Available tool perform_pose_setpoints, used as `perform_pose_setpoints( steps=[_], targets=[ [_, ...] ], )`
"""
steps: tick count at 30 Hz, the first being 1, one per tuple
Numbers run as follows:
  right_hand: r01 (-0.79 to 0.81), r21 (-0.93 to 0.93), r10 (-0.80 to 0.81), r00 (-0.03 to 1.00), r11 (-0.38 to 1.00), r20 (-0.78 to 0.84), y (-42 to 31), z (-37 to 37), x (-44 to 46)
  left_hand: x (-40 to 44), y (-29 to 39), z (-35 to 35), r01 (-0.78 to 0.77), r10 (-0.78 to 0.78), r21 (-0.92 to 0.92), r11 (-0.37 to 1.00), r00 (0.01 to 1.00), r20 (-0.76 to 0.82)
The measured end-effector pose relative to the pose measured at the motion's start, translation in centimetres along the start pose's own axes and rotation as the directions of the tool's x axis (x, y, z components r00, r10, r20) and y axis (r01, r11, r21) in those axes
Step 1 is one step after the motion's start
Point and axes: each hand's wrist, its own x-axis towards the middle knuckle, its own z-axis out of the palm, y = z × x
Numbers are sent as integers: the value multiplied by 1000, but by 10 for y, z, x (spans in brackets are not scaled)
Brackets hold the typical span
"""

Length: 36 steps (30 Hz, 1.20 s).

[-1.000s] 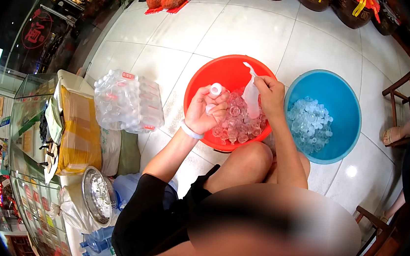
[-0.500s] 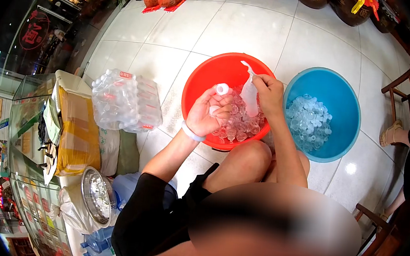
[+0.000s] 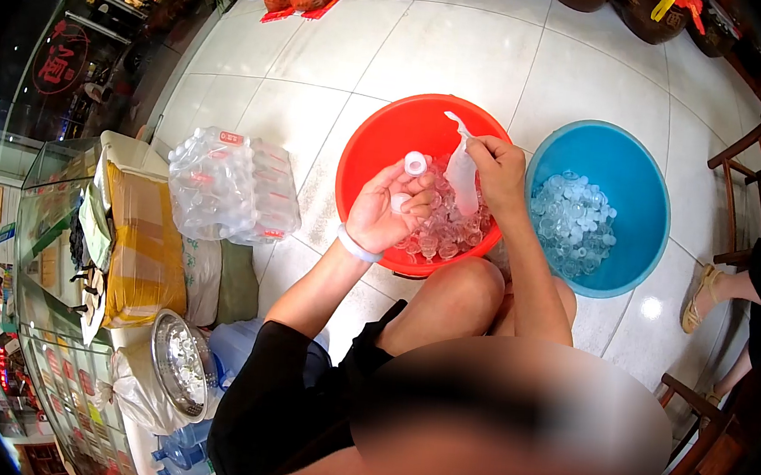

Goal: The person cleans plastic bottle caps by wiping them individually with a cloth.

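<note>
Where a glass-sided cabinet [image 3: 65, 372] lines the left of the room, I see a brown cardboard box wrapped in yellow tape [image 3: 146, 242], and near it a round, perforated metal bowl [image 3: 192, 400] with white pieces inside. Next comes a film-wrapped pack of clear plastic bottles [image 3: 234, 189]. The person's left hand [image 3: 388, 211], palm up over the round red plastic basin [image 3: 382, 128], holds a small white ring-shaped cap [image 3: 409, 160] at its fingertips, its other fingers curled around a second white piece [image 3: 399, 203]. Clear, rounded plastic pieces [image 3: 440, 234] lie in that basin. Above them, the right hand [image 3: 501, 176] pinches a limp, translucent whitish pouch [image 3: 463, 181] between thumb and fingers, its narrow end pointing up. Just beside stands a round blue plastic basin [image 3: 642, 235] holding clear and white pieces [image 3: 575, 220]; farther right, another person's foot wears a tan sandal [image 3: 700, 300].
</note>
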Motion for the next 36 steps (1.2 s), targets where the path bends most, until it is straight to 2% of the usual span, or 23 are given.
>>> perform_pose_setpoints(
  steps=[4, 7, 11, 13, 16, 19, 21, 24, 27, 31, 34, 36],
  targets=[
    [13, -7, -13, 1000, 1000, -2, -1, 0, 0, 2, -1, -3, 3, -3, -5, 1000, 999, 52],
    [22, -12, -21, 1000, 1000, 1, 1, 0, 0, 2, -4, 3, -13, 13, 2, 1000, 999, 30],
    [-12, -47, 13, 1000, 999, 14, -1, -2, -1, 1, -5, 7, -53, 56, 107, 993, 998, -30],
    [0, 4, 0, 1000, 1000, 7, 1, -1, -1, 0, -3, 4, -57, 62, 134, 989, 997, -36],
    [-15, 5, 15, 1000, 1000, 2, -2, -1, -2, 0, -4, 5, -47, 49, 80, 996, 999, -14],
    [3, -1, -3, 1000, 1000, -9, -1, -2, -2, 1, -9, 11, -116, 125, 82, 990, 986, -109],
    [2, -11, -2, 1000, 1000, -6, 0, -2, -1, 3, -10, 10, -176, 169, -36, 984, 975, -142],
    [2, -29, -2, 1000, 1000, -4, 1, -3, -1, 4, -9, 9, -175, 152, -161, 971, 978, -144],
    [4, -30, -5, 1000, 1000, -9, -1, -2, -1, 5, -10, 10, -190, 157, -188, 964, 971, -180],
    [11, -29, -11, 1000, 1000, -5, 1, -2, 0, 5, -10, 5, -202, 169, -185, 962, 969, -179],
    [30, -17, -30, 1000, 999, 2, 5, -2, 1, 7, -10, 0, -224, 209, -111, 968, 969, -129],
    [19, -12, -19, 1000, 1000, 7, 3, -2, 1, 7, -12, 1, -273, 272, 4, 962, 954, -126]
  ],
)
